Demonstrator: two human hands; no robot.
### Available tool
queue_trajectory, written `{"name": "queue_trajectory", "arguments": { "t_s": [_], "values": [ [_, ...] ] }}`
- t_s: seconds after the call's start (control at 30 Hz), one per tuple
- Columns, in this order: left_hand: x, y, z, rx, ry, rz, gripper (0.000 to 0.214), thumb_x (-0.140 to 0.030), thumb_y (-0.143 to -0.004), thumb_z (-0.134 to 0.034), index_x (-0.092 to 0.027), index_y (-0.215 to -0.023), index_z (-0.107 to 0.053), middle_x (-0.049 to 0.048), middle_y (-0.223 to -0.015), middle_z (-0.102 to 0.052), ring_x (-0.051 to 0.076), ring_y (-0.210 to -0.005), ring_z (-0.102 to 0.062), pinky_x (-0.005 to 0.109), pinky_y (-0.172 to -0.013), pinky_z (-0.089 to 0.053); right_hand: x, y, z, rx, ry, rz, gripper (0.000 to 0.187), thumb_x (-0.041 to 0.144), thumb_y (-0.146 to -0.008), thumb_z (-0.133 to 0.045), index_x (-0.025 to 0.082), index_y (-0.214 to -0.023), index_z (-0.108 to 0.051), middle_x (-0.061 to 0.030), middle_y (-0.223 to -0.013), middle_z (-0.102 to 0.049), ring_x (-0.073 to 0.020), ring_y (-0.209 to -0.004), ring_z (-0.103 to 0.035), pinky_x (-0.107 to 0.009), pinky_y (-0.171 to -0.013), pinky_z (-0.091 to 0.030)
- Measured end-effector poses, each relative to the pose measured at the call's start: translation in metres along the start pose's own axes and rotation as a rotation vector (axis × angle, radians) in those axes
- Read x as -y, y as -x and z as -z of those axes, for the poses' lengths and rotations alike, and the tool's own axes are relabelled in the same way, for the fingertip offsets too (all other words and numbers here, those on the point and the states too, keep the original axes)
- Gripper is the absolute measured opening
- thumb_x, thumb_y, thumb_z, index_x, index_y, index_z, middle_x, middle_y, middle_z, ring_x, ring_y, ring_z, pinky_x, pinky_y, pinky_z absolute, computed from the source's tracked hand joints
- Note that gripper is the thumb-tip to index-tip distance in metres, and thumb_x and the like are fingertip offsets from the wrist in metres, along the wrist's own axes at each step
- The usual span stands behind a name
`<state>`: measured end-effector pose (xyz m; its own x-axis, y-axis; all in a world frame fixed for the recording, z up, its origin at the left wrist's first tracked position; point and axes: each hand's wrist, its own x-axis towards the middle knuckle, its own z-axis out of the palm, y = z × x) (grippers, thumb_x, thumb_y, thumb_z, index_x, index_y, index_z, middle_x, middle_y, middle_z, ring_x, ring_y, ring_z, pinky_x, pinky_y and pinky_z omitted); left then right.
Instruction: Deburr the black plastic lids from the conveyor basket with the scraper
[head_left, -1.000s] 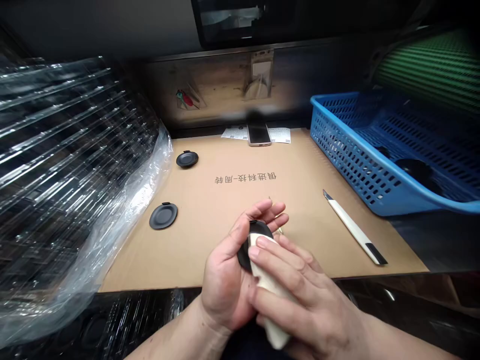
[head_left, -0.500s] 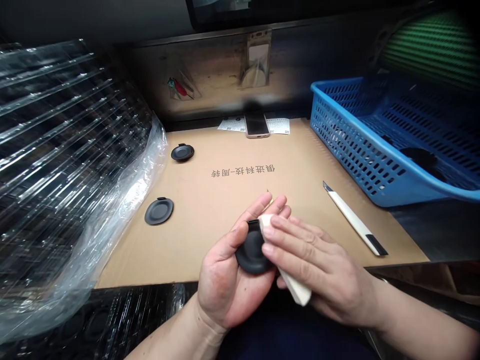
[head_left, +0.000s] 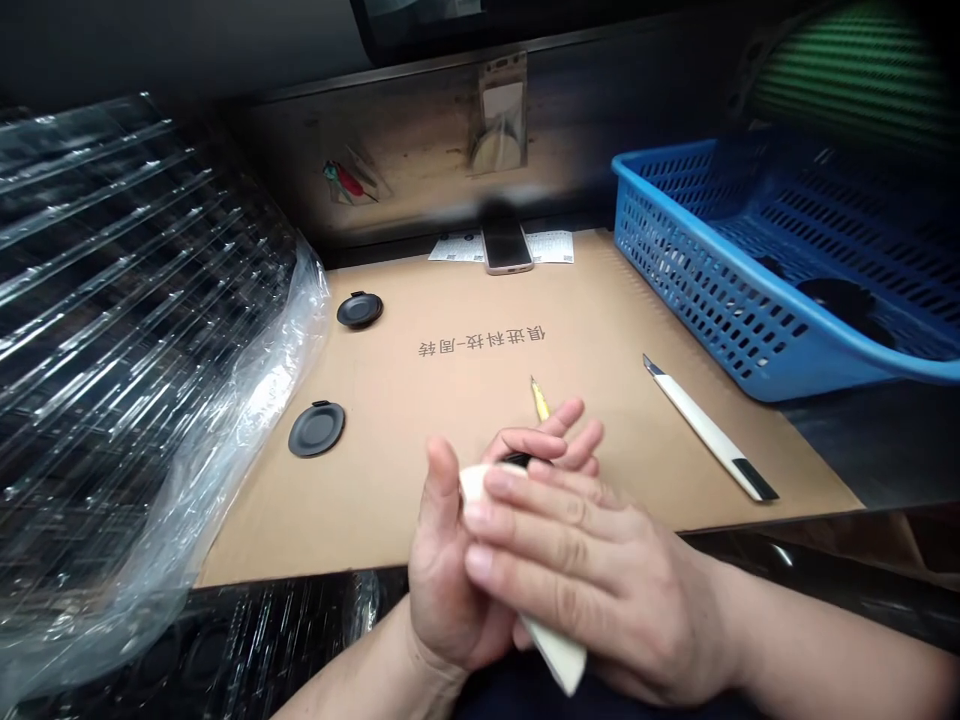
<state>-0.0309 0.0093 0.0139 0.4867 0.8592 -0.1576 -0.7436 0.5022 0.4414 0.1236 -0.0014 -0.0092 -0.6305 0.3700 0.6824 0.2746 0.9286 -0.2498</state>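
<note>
far cap point(head_left: 360, 309) and near cap point(head_left: 316, 429) lie up-left of my left hand point(head_left: 448, 575), which cups a third cap point(head_left: 519, 460), mostly hidden. right hand point(head_left: 600, 580) grips a white pad point(head_left: 559, 655) pressed onto it. i'd say mid-wipe, can't tell if those two are done.

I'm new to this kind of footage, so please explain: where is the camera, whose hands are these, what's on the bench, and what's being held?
There is no machine here. These are a person's two bare hands, filmed by one camera worn on their head, looking forward and down. The left hand cups a black disc, mostly hidden. The right hand presses a white pad over it. On the cardboard lie a second disc, a third disc, a knife and a phone. A blue basket stands on the right, and plastic-wrapped trays on the left.
</note>
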Motion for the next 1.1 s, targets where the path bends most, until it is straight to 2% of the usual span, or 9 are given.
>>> {"name": "queue_trajectory", "arguments": {
  "t_s": [0.07, 0.2, 0.27, 0.43, 0.63, 0.73, 0.87, 0.97, 1.1],
  "values": [
    [-0.001, 0.001, -0.003, -0.041, -0.034, 0.027, 0.073, -0.082, -0.09, -0.04, -0.019, -0.102, -0.076, 0.0111, -0.154, -0.055, 0.033, -0.15, -0.043, 0.042, -0.125, -0.035, 0.001, -0.005, 0.0, -0.028, -0.007, -0.031, 0.045, 0.026, -0.109, -0.033, 0.01, -0.138, -0.063, -0.0098, -0.154, -0.051, -0.024, -0.153, -0.033, -0.045, -0.125, -0.036],
    [-0.005, 0.001, -0.006, -0.09, -0.106, -0.029, 0.085, -0.087, -0.089, -0.025, -0.018, -0.093, -0.075, 0.0117, -0.154, -0.055, 0.035, -0.149, -0.043, 0.042, -0.123, -0.038, -0.003, -0.007, 0.005, 0.09, 0.014, 0.07, 0.039, 0.022, -0.107, -0.042, 0.011, -0.137, -0.064, -0.007, -0.151, -0.055, -0.0225, -0.152, -0.036, -0.04, -0.126, -0.033],
    [-0.006, 0.001, -0.004, -0.079, -0.087, -0.022, 0.083, -0.086, -0.09, -0.025, -0.018, -0.094, -0.074, 0.0115, -0.152, -0.056, 0.036, -0.148, -0.045, 0.045, -0.123, -0.038, -0.006, -0.007, 0.007, 0.056, -0.033, 0.046, 0.043, 0.024, -0.108, -0.036, 0.005, -0.137, -0.062, -0.0127, -0.15, -0.054, -0.0262, -0.152, -0.036, -0.044, -0.125, -0.035],
    [-0.008, -0.002, 0.001, -0.003, -0.117, -0.065, 0.083, -0.086, -0.09, -0.027, -0.018, -0.095, -0.074, 0.0116, -0.159, -0.049, 0.037, -0.15, -0.041, 0.046, -0.124, -0.036, -0.007, -0.008, 0.006, 0.104, -0.008, 0.12, 0.038, 0.022, -0.109, -0.04, 0.013, -0.136, -0.065, -0.0046, -0.149, -0.057, -0.0211, -0.149, -0.041, -0.036, -0.127, -0.032],
    [-0.008, -0.005, 0.001, 0.007, -0.083, -0.034, 0.081, -0.084, -0.092, -0.028, -0.016, -0.097, -0.073, 0.0143, -0.157, -0.05, 0.038, -0.149, -0.043, 0.046, -0.124, -0.037, -0.009, -0.007, 0.006, 0.072, -0.007, 0.097, 0.043, 0.022, -0.11, -0.033, 0.011, -0.138, -0.064, -0.0073, -0.15, -0.056, -0.0242, -0.151, -0.038, -0.039, -0.125, -0.035],
    [-0.01, -0.008, 0.003, 0.012, -0.089, -0.071, 0.071, -0.079, -0.093, -0.039, -0.017, -0.094, -0.072, 0.0137, -0.157, -0.05, 0.037, -0.15, -0.041, 0.047, -0.124, -0.036, -0.01, -0.002, 0.005, 0.122, -0.006, 0.123, 0.041, 0.017, -0.108, -0.036, 0.011, -0.138, -0.064, -0.0066, -0.15, -0.055, -0.023, -0.15, -0.04, -0.039, -0.127, -0.033],
    [-0.01, -0.011, 0.004, -0.027, -0.076, -0.126, 0.034, -0.05, -0.098, -0.058, -0.019, -0.094, -0.071, 0.0111, -0.152, -0.057, 0.031, -0.149, -0.044, 0.044, -0.124, -0.036, -0.012, 0.005, 0.004, 0.068, 0.002, 0.068, 0.045, 0.015, -0.108, -0.03, 0.006, -0.138, -0.063, -0.01, -0.151, -0.054, -0.026, -0.152, -0.035, -0.043, -0.126, -0.033],
    [-0.012, -0.012, 0.004, -0.029, -0.051, -0.175, 0.032, -0.042, -0.103, -0.051, -0.018, -0.094, -0.071, 0.0119, -0.155, -0.055, 0.028, -0.149, -0.045, 0.04, -0.124, -0.037, -0.014, 0.01, 0.006, 0.107, 0.017, 0.095, 0.046, 0.011, -0.108, -0.029, 0.007, -0.14, -0.061, -0.0081, -0.152, -0.055, -0.0243, -0.152, -0.035, -0.041, -0.127, -0.032],
    [-0.014, -0.011, 0.004, 0.012, -0.006, -0.098, 0.033, -0.045, -0.102, -0.054, -0.018, -0.101, -0.072, 0.0122, -0.158, -0.051, 0.029, -0.15, -0.042, 0.042, -0.124, -0.037, -0.015, 0.016, 0.01, 0.031, 0.033, -0.053, 0.042, 0.009, -0.102, -0.039, 0.002, -0.139, -0.059, -0.0153, -0.156, -0.049, -0.0294, -0.154, -0.031, -0.047, -0.126, -0.031]
  ]
}}
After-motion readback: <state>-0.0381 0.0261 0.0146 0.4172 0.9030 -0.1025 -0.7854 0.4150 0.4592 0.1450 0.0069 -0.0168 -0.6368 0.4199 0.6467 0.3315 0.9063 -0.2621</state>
